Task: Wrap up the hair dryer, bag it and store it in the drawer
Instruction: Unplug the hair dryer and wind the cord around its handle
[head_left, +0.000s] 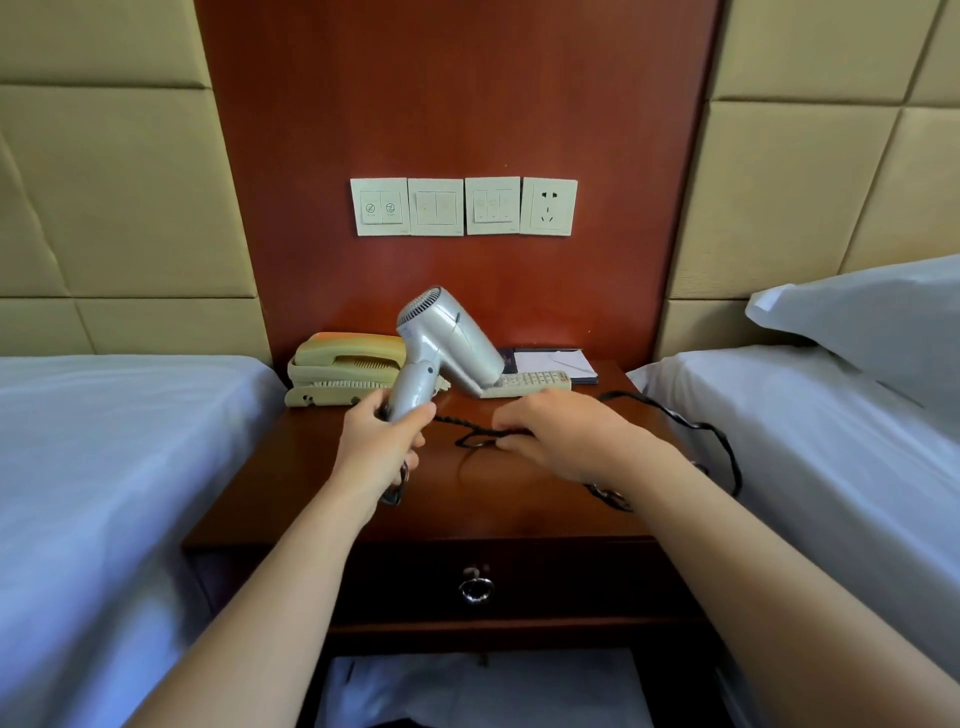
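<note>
A silver hair dryer (447, 338) is held upright above the wooden nightstand (493, 509), its barrel pointing down to the right. My left hand (382, 444) grips its handle. The black twisted cord (691, 431) runs from the handle across the nightstand top and loops out over the right bed's edge. My right hand (550, 428) pinches the cord near the middle of the top. The nightstand's drawer (571, 582) is closed, with a metal ring pull (475, 590) at its front. No bag is visible.
A beige telephone (343, 371) stands at the back left of the nightstand, with a white remote (530, 384) and a notepad (558, 361) at the back right. Beds with white sheets flank it, a pillow (872, 317) on the right one. A wall socket (549, 206) sits above.
</note>
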